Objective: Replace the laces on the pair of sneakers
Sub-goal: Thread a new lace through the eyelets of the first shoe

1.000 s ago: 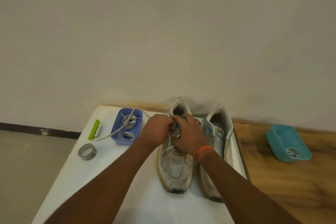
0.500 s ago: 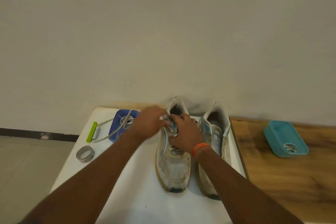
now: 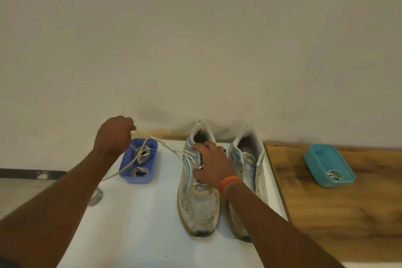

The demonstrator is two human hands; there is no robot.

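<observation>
Two worn white sneakers with blue trim stand side by side on a white table (image 3: pixel 134 224). My left hand (image 3: pixel 114 137) is raised above the blue tub and pinches a whitish lace (image 3: pixel 167 144) that runs taut to the left sneaker's (image 3: pixel 199 200) eyelets. My right hand (image 3: pixel 212 165) lies over that sneaker's tongue, fingers curled on its upper, and hides most of the eyelets. The right sneaker (image 3: pixel 248 159) stands untouched beside it.
A blue tub (image 3: pixel 152 169) with coiled laces stands left of the sneakers. A tape roll (image 3: pixel 96 197) is partly hidden under my left forearm. A teal tub (image 3: pixel 326 165) holding one coiled lace rests on the wooden top at the right. A wall rises close behind.
My left hand has left the sneaker and moved up and to the left, drawing the lace out taut. My right hand stays on the left sneaker.
</observation>
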